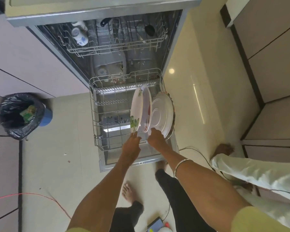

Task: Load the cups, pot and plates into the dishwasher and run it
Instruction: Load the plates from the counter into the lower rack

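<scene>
Bin (22, 114) far left on floor, well apart from work. Dishwasher (97, 17) open; cup (79, 36) already in upper rack (117, 46). Lower rack (95, 118) pulled out over door. Left hand (131, 144) pinches lower edge of green-leaf plate (136, 109), plate on edge, long axis running away from person. Right hand (156, 138) just beside, fingers on lower edge of red-pattern plate (147, 108); grip closure there hard to tell. White plate (162, 114) rightmost, leaning. Both arms extended forward-down; left hand nearer empty tines (112, 102).
</scene>
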Demonstrator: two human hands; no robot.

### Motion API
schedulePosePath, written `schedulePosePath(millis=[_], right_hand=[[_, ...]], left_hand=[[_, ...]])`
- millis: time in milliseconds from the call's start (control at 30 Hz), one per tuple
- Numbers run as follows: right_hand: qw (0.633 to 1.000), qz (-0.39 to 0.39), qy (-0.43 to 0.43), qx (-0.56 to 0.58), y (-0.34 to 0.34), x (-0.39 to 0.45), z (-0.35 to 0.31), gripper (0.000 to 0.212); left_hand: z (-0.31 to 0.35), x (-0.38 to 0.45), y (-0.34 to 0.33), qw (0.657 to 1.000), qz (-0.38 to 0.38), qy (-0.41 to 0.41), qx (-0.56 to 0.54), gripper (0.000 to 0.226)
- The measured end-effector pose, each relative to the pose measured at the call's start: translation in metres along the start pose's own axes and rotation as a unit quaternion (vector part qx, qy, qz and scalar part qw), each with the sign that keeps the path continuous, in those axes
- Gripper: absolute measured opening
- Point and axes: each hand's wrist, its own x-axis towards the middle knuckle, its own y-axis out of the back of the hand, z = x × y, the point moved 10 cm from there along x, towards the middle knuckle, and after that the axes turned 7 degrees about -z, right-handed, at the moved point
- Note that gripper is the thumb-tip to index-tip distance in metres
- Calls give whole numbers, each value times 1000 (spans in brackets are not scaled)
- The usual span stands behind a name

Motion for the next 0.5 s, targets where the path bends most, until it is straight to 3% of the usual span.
schedulePosePath(millis=[100,267,500], right_hand=[[997,57,41,13,-8,-18,0,36],[988,121,86,32,-33,-41,2,38],[986,116,117,-18,-73,-12,10,41]], left_hand=[[-13,-23,-9,999,25,-18,11,33],[-44,-50,-22,998,53,-16,30,60],[-68,-39,-43,990,127,-53,42,57]])
